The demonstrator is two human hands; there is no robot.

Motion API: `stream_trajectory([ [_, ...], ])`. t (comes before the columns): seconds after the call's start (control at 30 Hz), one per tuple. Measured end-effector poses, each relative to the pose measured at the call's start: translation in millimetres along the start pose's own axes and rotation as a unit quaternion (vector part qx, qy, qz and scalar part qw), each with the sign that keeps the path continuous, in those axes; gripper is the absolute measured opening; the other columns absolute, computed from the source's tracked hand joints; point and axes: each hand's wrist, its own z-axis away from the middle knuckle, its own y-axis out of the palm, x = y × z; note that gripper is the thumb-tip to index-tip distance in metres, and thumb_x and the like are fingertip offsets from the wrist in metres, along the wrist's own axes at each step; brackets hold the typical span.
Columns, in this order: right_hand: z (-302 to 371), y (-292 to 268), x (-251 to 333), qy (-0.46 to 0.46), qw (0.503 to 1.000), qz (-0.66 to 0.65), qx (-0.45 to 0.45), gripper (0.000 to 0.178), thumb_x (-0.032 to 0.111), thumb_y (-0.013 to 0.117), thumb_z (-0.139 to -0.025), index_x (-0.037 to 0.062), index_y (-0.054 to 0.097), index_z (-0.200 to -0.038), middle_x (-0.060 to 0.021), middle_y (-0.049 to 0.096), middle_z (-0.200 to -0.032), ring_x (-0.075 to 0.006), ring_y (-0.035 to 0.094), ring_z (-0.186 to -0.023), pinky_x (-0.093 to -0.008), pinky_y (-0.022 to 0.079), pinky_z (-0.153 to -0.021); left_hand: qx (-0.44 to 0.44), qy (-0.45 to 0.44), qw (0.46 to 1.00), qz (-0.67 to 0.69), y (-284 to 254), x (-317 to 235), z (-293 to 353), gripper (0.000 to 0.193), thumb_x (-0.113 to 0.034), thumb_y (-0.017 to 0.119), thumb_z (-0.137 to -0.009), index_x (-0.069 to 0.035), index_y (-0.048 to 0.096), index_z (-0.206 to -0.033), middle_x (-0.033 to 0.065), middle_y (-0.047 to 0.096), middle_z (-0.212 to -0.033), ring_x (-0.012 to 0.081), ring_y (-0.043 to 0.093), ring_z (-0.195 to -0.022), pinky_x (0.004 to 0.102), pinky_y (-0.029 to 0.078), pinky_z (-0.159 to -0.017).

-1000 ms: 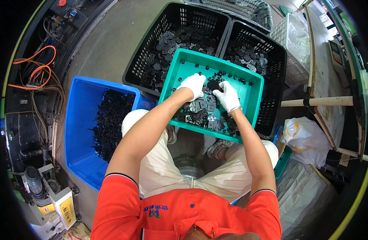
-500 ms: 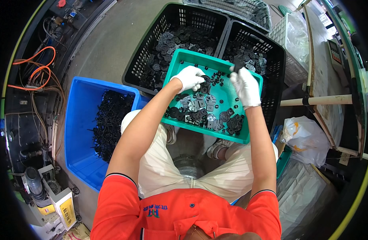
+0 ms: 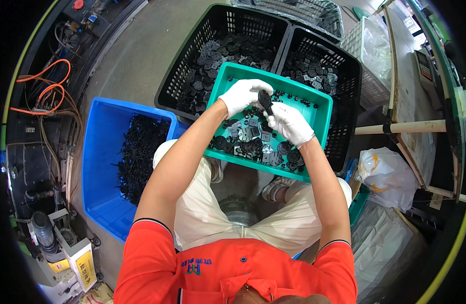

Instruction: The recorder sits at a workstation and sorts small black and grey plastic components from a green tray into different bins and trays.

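A black part (image 3: 265,103) is held above the teal tray (image 3: 322,123), pinched by the fingers of the gloved right hand (image 3: 288,122). The curled fingers of the left hand (image 3: 243,96) are set at its top; whether it is gripped there cannot be told. If the pinch is loosened, the part could be dropped among flat parts (image 3: 266,137) and small pieces (image 3: 289,96) in the tray. Black crates (image 3: 195,50) are stocked with similar flat parts, the blue bin (image 3: 102,152) with thin black pieces (image 3: 139,157).

A shallow, rectangular teal plastic tray (image 3: 293,87) sits in the frame's upper centre, flat black and grey plates (image 3: 249,134) strewn lower down, small round black pieces (image 3: 307,103) scattered toward its upper right
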Motion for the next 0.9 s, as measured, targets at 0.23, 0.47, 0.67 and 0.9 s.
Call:
stream_trajectory([
  [0.23,3,12,4,-0.063,0.976,0.131,-0.164,0.034,0.012,0.059,-0.084,-0.0064,0.049,-0.11,-0.0124,0.058,-0.098,-0.0157,0.059,-0.077,-0.025,0.051,-0.069,-0.086,-0.052,0.986,0.133,-3,-1,0,0.032,-0.008,0.052,-0.086,0.004,0.051,-0.116,0.0104,0.058,-0.101,0.0148,0.058,-0.084,0.0287,0.05,-0.075],
  [0.47,6,25,17,-0.015,0.952,0.249,-0.176,0.023,0.017,0.059,-0.085,-0.0024,0.056,-0.098,-0.0078,0.061,-0.085,-0.0118,0.058,-0.068,-0.0241,0.05,-0.063,-0.078,-0.031,0.996,0.037,-5,4,1,0.032,-0.01,0.054,-0.085,0.004,0.052,-0.113,0.01,0.058,-0.098,0.0147,0.058,-0.079,0.0256,0.049,-0.072],
  [0.67,5,11,43,-0.167,0.952,-0.09,-0.239,0.024,0.018,0.055,-0.088,-0.0021,0.054,-0.101,-0.0156,0.061,-0.091,-0.0162,0.057,-0.072,-0.0261,0.05,-0.065,-0.099,-0.04,0.993,-0.057,-5,8,-3,0.03,-0.012,0.056,-0.082,0.002,0.055,-0.109,0.0097,0.059,-0.098,0.0138,0.059,-0.08,0.0264,0.049,-0.07],
  [0.9,11,4,-8,-0.052,0.707,0.682,-0.18,0.042,0.028,0.071,-0.068,0.0061,0.057,-0.101,-0.0163,0.057,-0.09,-0.0298,0.058,-0.081,-0.0371,0.049,-0.073,-0.051,-0.044,0.835,-0.546,15,32,4,0.042,-0.014,0.062,-0.076,-0.016,0.052,-0.117,0.0158,0.049,-0.11,0.0341,0.052,-0.1,0.0396,0.043,-0.086],
])
